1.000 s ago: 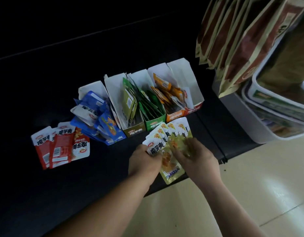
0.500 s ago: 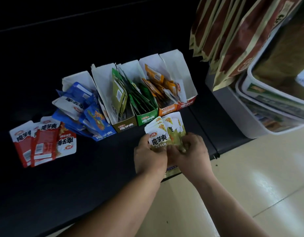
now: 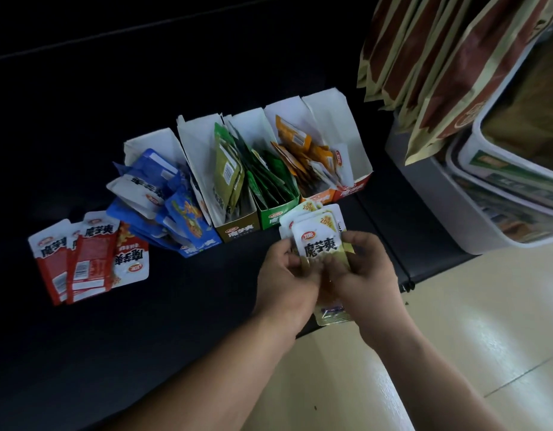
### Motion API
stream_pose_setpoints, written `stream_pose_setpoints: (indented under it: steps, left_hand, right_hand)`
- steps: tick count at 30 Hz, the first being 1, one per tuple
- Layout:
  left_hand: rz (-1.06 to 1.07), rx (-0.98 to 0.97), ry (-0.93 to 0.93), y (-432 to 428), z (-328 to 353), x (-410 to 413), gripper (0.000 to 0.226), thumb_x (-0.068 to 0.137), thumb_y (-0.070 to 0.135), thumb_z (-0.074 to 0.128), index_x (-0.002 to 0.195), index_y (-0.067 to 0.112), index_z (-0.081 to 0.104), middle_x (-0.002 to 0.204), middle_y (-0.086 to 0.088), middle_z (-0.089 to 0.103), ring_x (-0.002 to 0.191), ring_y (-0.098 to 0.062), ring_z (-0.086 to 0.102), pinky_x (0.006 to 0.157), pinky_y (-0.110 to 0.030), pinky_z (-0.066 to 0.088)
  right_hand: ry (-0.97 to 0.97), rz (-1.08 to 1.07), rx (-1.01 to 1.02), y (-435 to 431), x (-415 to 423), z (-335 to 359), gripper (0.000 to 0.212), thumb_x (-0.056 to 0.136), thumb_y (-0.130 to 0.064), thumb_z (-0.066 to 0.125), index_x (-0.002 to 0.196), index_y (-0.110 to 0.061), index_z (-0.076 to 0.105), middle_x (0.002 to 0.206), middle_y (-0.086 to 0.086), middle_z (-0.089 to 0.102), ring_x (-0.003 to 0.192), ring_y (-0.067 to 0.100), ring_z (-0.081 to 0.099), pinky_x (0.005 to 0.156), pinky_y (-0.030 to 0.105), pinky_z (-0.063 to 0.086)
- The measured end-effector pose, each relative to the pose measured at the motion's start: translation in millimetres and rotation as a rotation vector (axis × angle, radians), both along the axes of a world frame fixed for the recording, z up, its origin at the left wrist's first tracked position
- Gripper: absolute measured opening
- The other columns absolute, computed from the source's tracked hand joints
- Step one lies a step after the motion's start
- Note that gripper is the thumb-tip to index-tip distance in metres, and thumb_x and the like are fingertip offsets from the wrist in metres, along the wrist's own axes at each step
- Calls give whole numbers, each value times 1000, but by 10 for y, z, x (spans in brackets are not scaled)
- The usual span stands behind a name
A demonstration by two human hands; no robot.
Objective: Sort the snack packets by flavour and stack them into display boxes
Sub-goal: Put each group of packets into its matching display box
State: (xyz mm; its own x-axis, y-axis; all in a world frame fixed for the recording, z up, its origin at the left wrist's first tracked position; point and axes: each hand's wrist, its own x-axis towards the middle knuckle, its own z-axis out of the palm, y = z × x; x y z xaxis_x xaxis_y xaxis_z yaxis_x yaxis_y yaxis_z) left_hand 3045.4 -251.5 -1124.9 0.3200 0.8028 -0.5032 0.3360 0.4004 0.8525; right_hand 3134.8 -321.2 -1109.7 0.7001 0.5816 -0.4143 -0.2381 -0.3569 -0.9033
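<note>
We look down on a black table [image 3: 129,353] whose near edge runs slantwise across the view. Past that edge, at the lower right, is a floor [image 3: 455,353] of pale, glossy tiles with thin joints. The room is dim, and the far side of the table fades into darkness.

Over the table's edge the left hand [image 3: 284,275] and the right hand [image 3: 366,275] meet. Both have fingers curled round a bunch of yellow packets [image 3: 318,244], pinching it from either side. The packets fan out a little at the top, and one lower end sticks out beneath the hands.

Just behind the hands we see five display boxes [image 3: 328,119] in a row, side against side. There is a blue box [image 3: 200,247] spilling over with blue packets [image 3: 144,188], then an olive box [image 3: 237,233], a green box [image 3: 273,219], an orange box [image 3: 323,199] and a red box [image 3: 354,186]. Left of the row, a few red packets [image 3: 88,259] lie flat and overlapping on the table.

Beside the table's right end, white tubs [image 3: 492,241] sit nested one in another, with tall brown bags [image 3: 455,73] above them.
</note>
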Motion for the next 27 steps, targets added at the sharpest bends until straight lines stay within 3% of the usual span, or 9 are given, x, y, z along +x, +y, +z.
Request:
stream_pose_setpoints:
  steps: [2,4,6,8,12,17,20,24,27]
  left_hand:
    - [-81,76,31,-1,99,-65,51,88,35,81,132,46,56,116,14,68,105,-6,69,81,-28,62]
    - [-134,48,-38,-23,267,-153,61,93,33,76,146,44,48,119,19,73,107,-2,71,88,-31,62]
    - [-161,62,-72,-51,453,-265,59,97,25,73,147,41,46,112,22,75,103,2,72,87,-28,60]
    - [-154,118,-68,-64,645,-391,59,97,19,72,145,42,46,108,23,76,99,3,73,86,-27,60]
    - [-134,203,-10,-22,953,-734,63,94,9,73,140,44,50,105,19,76,94,0,74,76,-21,61]
    - [-48,276,65,144,1349,-1050,73,89,15,79,144,49,47,107,27,74,91,4,73,64,-10,56]
    - [-64,368,145,396,1448,-983,60,92,22,75,136,55,50,106,29,72,89,6,72,62,-14,58]
    - [-95,441,259,750,1495,-818,53,92,23,71,136,50,55,108,20,74,95,-3,74,79,-27,62]
    - [-114,405,320,955,1490,-691,19,90,20,70,102,34,69,90,8,78,79,-11,76,72,-39,66]
  right_hand:
    - [80,-47,89,-30,-40,91,38,99,-5,67,119,-36,56,99,-4,80,85,22,79,68,47,66]
    - [68,-73,128,-61,-99,200,45,98,-8,69,121,-45,56,107,-10,78,89,14,78,68,38,66]
    - [-16,-66,154,-90,-195,295,49,96,-11,72,122,-49,56,112,-14,74,91,7,76,68,32,65]
    - [-38,-43,203,-114,-326,376,46,94,-9,73,121,-43,60,112,-11,74,89,11,76,69,36,66]
    - [-179,97,224,-104,-520,504,29,96,-9,70,109,-36,72,87,-5,75,65,22,70,58,37,58]
    - [-320,292,250,114,-687,688,28,100,-20,64,120,-38,71,89,-12,75,75,8,69,60,22,53]
    - [-117,394,253,447,-674,767,30,105,-25,57,131,-37,67,91,-17,74,82,-2,69,65,10,51]
    - [107,427,243,872,-586,754,33,109,-25,50,138,-36,62,111,-26,66,97,-12,67,78,3,51]
    - [300,398,202,1089,-518,659,34,108,-26,54,140,-30,62,118,0,76,104,16,75,89,30,61]
